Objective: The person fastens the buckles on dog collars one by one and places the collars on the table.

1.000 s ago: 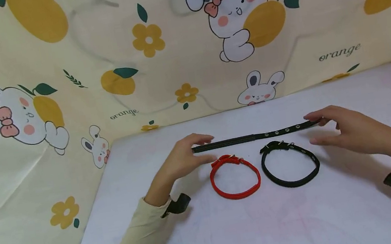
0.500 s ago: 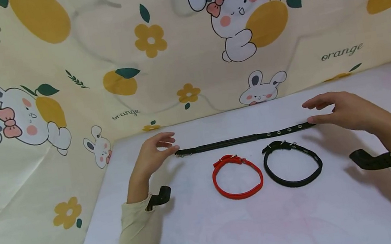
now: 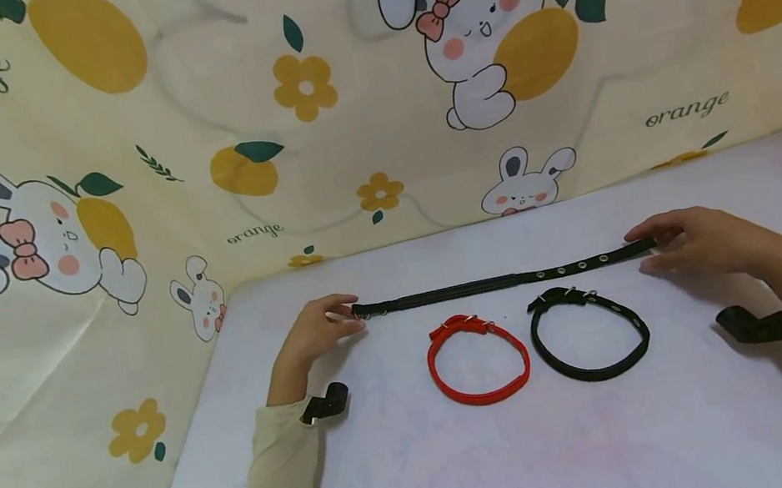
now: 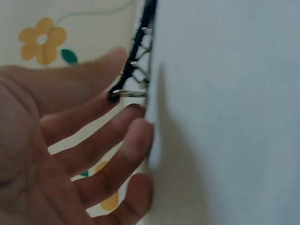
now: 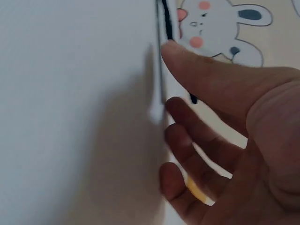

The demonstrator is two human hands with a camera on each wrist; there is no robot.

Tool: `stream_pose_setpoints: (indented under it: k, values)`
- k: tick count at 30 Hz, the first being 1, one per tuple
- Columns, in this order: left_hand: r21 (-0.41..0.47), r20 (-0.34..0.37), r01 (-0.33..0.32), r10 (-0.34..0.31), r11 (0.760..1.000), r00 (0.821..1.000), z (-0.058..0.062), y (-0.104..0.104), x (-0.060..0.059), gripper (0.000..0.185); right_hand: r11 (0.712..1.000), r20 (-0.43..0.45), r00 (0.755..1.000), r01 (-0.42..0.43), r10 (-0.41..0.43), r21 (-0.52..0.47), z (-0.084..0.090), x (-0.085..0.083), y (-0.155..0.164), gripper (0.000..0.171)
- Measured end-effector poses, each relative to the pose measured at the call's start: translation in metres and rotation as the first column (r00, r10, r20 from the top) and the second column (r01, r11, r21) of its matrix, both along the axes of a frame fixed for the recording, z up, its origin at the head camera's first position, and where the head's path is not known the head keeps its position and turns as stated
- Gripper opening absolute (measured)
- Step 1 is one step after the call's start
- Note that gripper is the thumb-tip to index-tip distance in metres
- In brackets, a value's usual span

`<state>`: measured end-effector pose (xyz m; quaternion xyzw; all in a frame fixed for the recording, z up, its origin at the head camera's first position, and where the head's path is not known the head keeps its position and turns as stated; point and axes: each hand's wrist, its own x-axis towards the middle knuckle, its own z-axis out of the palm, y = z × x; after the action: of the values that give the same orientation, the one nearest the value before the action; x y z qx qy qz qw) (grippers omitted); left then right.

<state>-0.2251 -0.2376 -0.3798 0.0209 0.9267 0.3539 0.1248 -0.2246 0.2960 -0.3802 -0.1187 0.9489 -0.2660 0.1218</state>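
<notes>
A long black webbing strap, flat and studded with metal eyelets, lies stretched straight across the smooth white surface. The left hand touches its buckle end with loosely extended fingers; the right hand rests relaxed fingers at the tip, gripping nothing. Just in front lie a red collar and a black collar, both buckled into rings.

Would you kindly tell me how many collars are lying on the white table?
3: an unbuckled black collar stretched straight between the left hand and right hand, a buckled red collar in front of it, and a buckled black collar beside the red one.
</notes>
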Motion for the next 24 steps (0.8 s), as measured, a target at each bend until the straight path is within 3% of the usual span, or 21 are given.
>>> stream_pose_setpoints:
  k: [6,11,24]
  values:
    - [-0.084,-0.067,-0.059,0.053,0.995,0.996,-0.003,0.013,0.000,0.041,0.999,-0.081,0.997,-0.003,0.006,0.045,-0.006,-0.003,0.000,0.039]
    - [-0.107,-0.101,-0.123,0.112,0.987,0.989,-0.005,0.016,0.002,0.031,0.999,-0.073,0.997,0.014,-0.011,0.046,-0.005,-0.005,-0.006,0.034]
    - [-0.074,-0.143,-0.125,0.114,0.989,0.983,-0.010,0.014,-0.001,0.026,0.998,-0.060,0.998,0.039,-0.036,0.042,-0.005,-0.004,-0.005,0.040]
